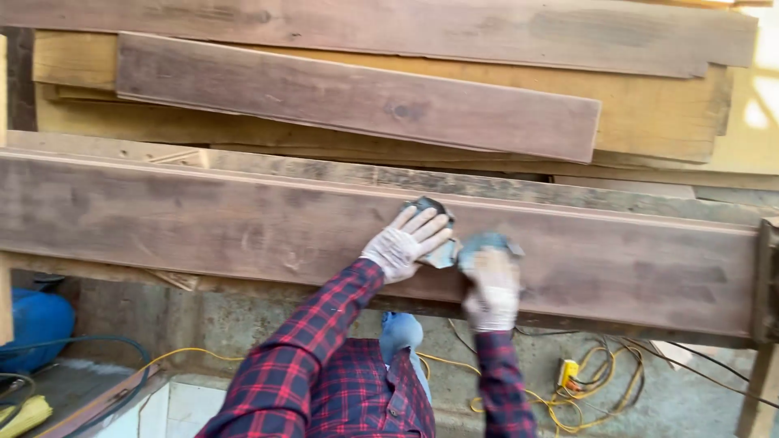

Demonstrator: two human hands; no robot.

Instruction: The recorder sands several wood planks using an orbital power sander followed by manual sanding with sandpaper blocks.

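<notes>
A grey, crumpled abrasive sheet [442, 251] is pressed flat against the long, dark brown wooden plank [203, 223] near its middle. It is held under the spread gloved left hand [403, 242] and gripped by the gloved right hand [492, 284].

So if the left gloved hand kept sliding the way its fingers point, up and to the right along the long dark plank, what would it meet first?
The left hand lies flat on the long dark wooden plank, over a grey sanding sheet. Going on, it would likely reach the plank's upper edge, then the weathered board behind; depth is unclear.
</notes>
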